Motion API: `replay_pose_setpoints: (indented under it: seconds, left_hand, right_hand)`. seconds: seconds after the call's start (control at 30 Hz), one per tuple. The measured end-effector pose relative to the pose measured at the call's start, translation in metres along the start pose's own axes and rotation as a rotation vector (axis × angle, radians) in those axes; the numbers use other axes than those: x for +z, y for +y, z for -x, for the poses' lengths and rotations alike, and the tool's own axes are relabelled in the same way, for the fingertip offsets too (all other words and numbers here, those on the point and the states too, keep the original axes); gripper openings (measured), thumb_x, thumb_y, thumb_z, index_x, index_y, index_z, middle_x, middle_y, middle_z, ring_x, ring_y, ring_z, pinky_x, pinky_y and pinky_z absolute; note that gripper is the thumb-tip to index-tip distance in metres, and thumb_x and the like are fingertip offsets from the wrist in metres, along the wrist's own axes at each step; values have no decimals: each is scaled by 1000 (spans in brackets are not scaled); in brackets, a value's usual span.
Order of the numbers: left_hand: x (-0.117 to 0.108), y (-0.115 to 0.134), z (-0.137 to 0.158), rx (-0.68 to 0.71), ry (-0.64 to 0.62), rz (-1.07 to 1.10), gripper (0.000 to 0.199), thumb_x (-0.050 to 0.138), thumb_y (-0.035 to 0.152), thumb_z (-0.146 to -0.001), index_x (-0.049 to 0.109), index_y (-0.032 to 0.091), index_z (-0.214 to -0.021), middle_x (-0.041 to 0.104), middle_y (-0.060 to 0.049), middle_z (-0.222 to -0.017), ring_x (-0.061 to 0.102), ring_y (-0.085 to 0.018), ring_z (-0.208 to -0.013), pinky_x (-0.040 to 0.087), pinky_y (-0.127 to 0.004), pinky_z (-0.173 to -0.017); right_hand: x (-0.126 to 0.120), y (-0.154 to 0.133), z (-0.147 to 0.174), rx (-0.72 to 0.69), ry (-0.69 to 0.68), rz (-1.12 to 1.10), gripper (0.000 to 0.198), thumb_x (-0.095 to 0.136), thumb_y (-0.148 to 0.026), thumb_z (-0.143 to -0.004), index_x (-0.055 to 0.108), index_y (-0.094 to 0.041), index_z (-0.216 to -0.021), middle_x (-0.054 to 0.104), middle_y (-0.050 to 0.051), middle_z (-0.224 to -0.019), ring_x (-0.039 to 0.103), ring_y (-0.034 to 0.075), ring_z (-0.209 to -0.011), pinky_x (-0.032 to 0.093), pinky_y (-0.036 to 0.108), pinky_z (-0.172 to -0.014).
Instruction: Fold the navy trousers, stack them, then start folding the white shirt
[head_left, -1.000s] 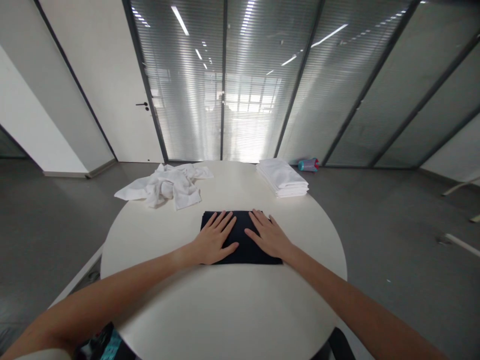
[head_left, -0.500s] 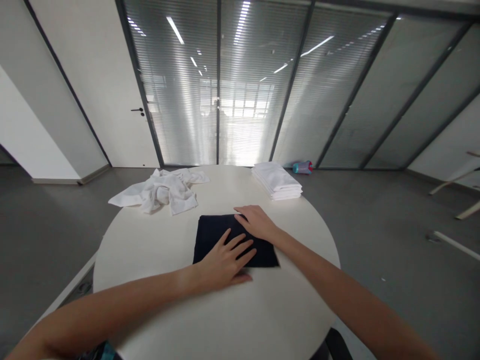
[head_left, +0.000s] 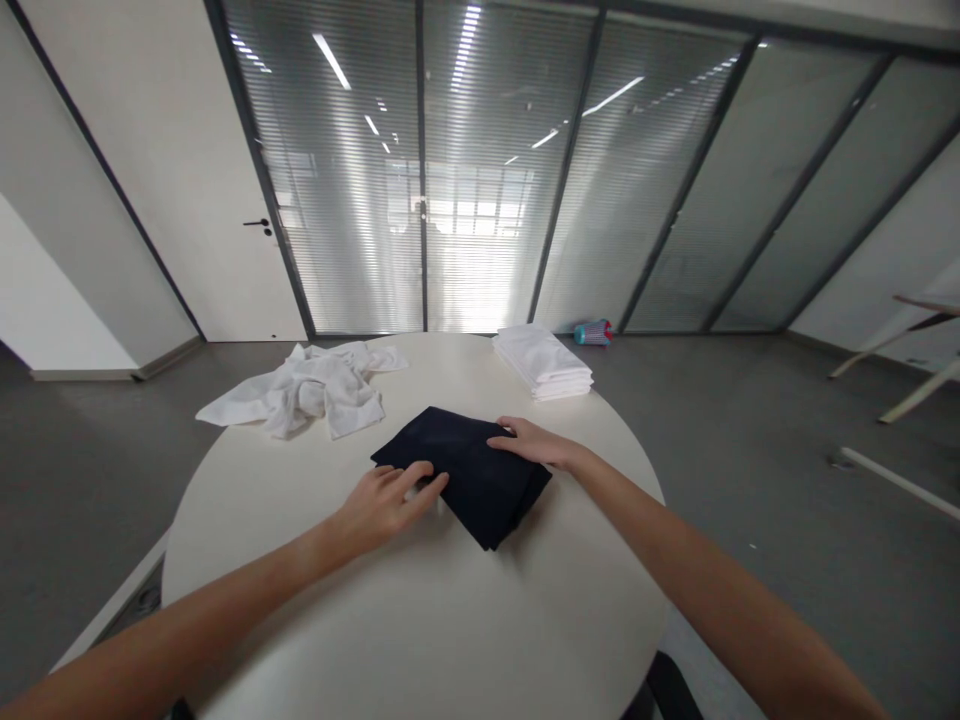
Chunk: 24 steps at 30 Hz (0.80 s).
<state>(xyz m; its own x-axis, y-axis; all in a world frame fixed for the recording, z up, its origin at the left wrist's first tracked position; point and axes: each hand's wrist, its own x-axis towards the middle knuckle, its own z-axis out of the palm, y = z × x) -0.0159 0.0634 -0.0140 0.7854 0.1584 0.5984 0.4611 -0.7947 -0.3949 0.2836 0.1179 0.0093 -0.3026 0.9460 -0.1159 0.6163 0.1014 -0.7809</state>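
A folded dark navy cloth [head_left: 469, 465] is turned at an angle over the middle of the round white table, its right side raised off the top. My right hand [head_left: 536, 443] grips its far right edge, thumb on the upper face and the other fingers partly hidden behind it. At the near left edge, my left hand [head_left: 391, 500] holds the cloth with bent fingers; some fingertips are hidden under it. The cloth's layers show at its lower right corner.
A crumpled white cloth [head_left: 304, 390] lies at the table's [head_left: 420, 640] far left. A stack of folded white cloths [head_left: 541, 362] sits at the far right edge. Beyond, a blue and red object [head_left: 592, 333] rests on the floor before the glass partition [head_left: 480, 150].
The navy cloth has gone from lying flat and square under both hands to being turned and partly lifted. My left hand has shifted left from its top to its edge.
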Motion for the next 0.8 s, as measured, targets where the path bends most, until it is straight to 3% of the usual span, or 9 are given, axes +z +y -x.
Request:
replay_pose_setpoints:
  seconds: [0.1,0.17,0.3,0.4,0.47,0.53,0.63,0.7,0.8]
  left_hand:
    - [12,-12,-16,-99,57,97,26,44,11,-97,54,15,-122,62,-11,-110,62,-9,-66,51,-22,-58]
    - [21,-24,-46,-129,138,140,20,50,15,-96,55,17,-115,59,-9,-110,64,-10,-72,51,-21,-59]
    - [55,-62,-141,-303,336,311,22,56,6,-87,56,19,-104,52,-7,-112,62,-12,-79,53,-23,-69]
    - [98,-91,-215,-380,455,520,33,50,-5,-80,56,19,-101,48,-6,-110,60,-14,-94,52,-26,-84]
    - [133,-104,-250,-427,492,632,39,46,-9,-75,56,20,-99,46,-6,-110,58,-15,-101,51,-26,-87]
    - [168,-110,-268,-494,466,704,41,44,-10,-72,57,19,-98,45,-7,-110,57,-16,-102,52,-27,-88]
    - [211,-105,-268,-558,236,764,41,44,-8,-73,61,18,-99,48,-8,-108,59,-17,-95,54,-32,-86]
    - [230,-95,-257,-545,89,782,39,47,-4,-77,64,18,-103,52,-8,-107,61,-17,-91,55,-33,-84]
    - [241,-80,-240,-529,47,779,35,51,9,-86,64,22,-116,55,-8,-117,63,-19,-99,56,-34,-85]
  right_hand:
    - [-13,-3,8,-29,147,-62,34,69,-44,-80,64,-18,-101,71,8,-104,66,24,-95,52,31,-80]
    - [-38,-6,8,-82,297,-55,36,70,-46,-78,64,-19,-100,71,6,-101,66,24,-92,53,33,-79]
    - [-116,-5,-10,-163,624,-147,41,72,-52,-72,63,-20,-96,70,3,-87,66,22,-79,54,34,-72]
    - [-174,11,-38,-162,854,-185,48,75,-53,-67,61,-19,-97,69,3,-82,65,23,-75,55,36,-69]
    - [-201,29,-57,-112,934,-134,50,74,-54,-67,63,-17,-98,69,5,-83,66,24,-78,55,37,-70]
    - [-214,51,-73,-13,917,10,48,68,-53,-75,64,-15,-105,71,8,-91,67,25,-84,56,38,-75]
    - [-216,83,-87,151,786,248,42,65,-44,-80,67,-13,-108,73,12,-97,69,28,-92,56,40,-80]
    - [-211,98,-89,210,712,319,39,70,-40,-76,71,-13,-104,73,14,-95,69,32,-93,56,43,-81]
    - [-201,101,-89,235,715,399,49,70,-38,-77,68,-17,-120,69,18,-118,64,38,-110,51,52,-92]
